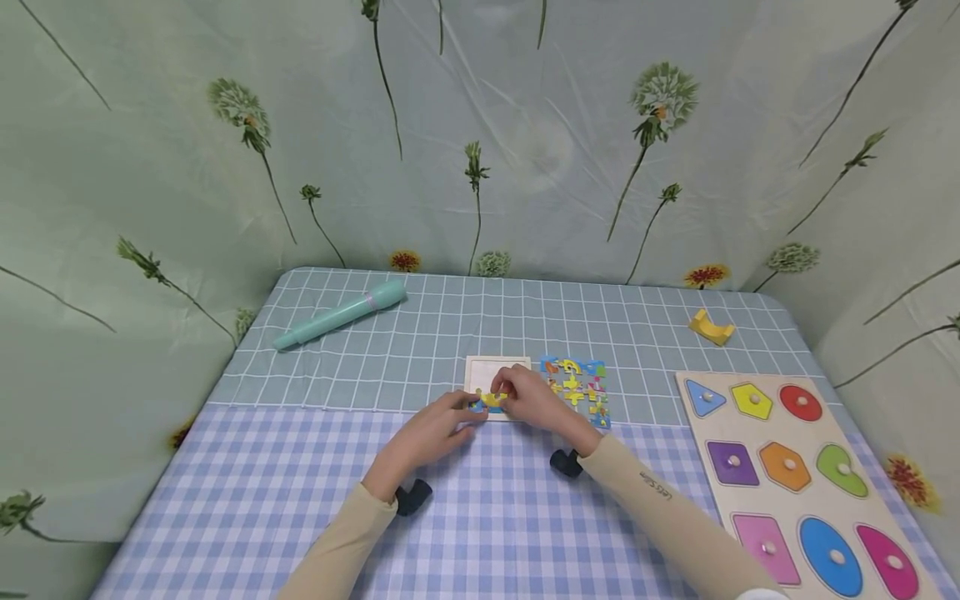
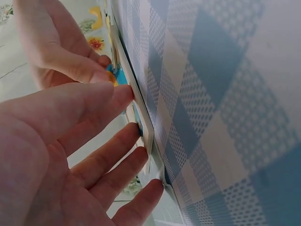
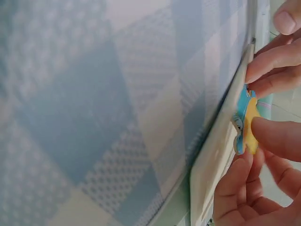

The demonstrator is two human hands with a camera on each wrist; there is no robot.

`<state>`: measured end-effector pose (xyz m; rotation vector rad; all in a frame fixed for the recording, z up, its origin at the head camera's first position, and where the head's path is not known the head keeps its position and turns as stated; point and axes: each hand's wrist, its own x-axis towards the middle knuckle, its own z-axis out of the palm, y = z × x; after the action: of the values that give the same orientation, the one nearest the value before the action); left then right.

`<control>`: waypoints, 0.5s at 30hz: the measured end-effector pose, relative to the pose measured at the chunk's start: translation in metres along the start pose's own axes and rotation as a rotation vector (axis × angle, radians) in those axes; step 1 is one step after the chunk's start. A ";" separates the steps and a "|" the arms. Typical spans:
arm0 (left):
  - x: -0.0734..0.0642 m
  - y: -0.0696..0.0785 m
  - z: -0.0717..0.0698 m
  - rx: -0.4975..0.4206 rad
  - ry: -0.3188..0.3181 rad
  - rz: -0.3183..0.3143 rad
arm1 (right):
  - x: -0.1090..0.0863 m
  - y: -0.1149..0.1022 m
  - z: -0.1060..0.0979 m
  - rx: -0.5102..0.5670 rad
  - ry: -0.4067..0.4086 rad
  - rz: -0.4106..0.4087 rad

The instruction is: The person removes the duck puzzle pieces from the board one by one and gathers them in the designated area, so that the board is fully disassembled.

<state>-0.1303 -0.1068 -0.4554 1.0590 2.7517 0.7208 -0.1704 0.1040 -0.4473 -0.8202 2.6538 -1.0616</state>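
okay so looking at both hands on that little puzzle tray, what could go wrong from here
The small puzzle tray sits loose on the checked cloth, and the left hand only touches its near edge with straight fingers, so it may slide as the right hand presses the yellow piece. That piece could seat crooked. The right sleeve lies close to the loose pieces and might scatter them.

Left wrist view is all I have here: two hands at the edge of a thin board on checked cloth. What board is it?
Observer: A small square puzzle tray, mostly unfilled, in the head view.
Operator: Where are the loose pieces?
Observer: A cluster of small colourful puzzle pieces lies just right of the tray.
Operator: What is the right hand doing?
Observer: The right hand presses a yellow piece beside a blue piece at the tray's near edge.
Operator: Anything else on the table?
Observer: A shape peg board on the right, a teal pen at the far left.
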 end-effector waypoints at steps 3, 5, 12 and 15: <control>0.000 0.000 0.001 -0.005 0.001 -0.010 | 0.000 0.002 0.001 0.033 0.010 -0.023; 0.000 0.000 0.001 -0.011 0.003 -0.013 | -0.001 0.005 0.000 0.077 0.012 -0.034; 0.001 0.001 0.000 -0.031 -0.002 -0.034 | -0.016 0.019 -0.021 0.234 0.035 0.024; 0.000 0.001 0.000 -0.035 0.000 -0.034 | -0.027 0.028 -0.036 0.226 0.040 0.047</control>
<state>-0.1299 -0.1060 -0.4547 1.0031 2.7390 0.7615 -0.1722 0.1570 -0.4413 -0.6935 2.5091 -1.3477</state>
